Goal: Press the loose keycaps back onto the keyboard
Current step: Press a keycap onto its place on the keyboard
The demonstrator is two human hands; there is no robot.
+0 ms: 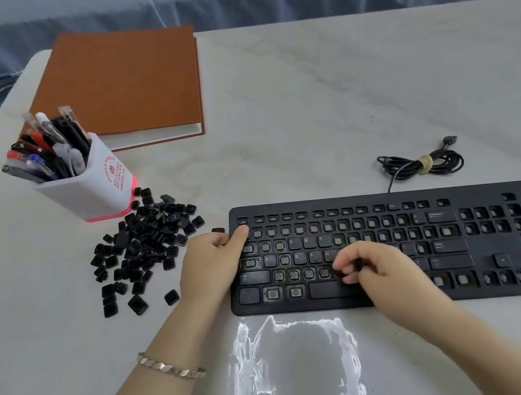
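A black keyboard [476, 284] lies on the white table, with most of its keycaps off and bare switch sockets showing. A few caps sit on it, among them letters in the left rows and the space bar. A pile of loose black keycaps [145, 245] lies to its left. My left hand [210, 267] grips the keyboard's left end, thumb on the top left corner. My right hand [374, 267] hovers over the lower letter rows and pinches a small black keycap [357, 264] between its fingertips.
A white pen holder [94, 188] full of pens stands behind the keycap pile. A brown book [124, 85] lies at the back left. The keyboard's coiled cable [420, 164] rests behind it. A shiny plastic sheet [292, 365] lies at the table's front edge.
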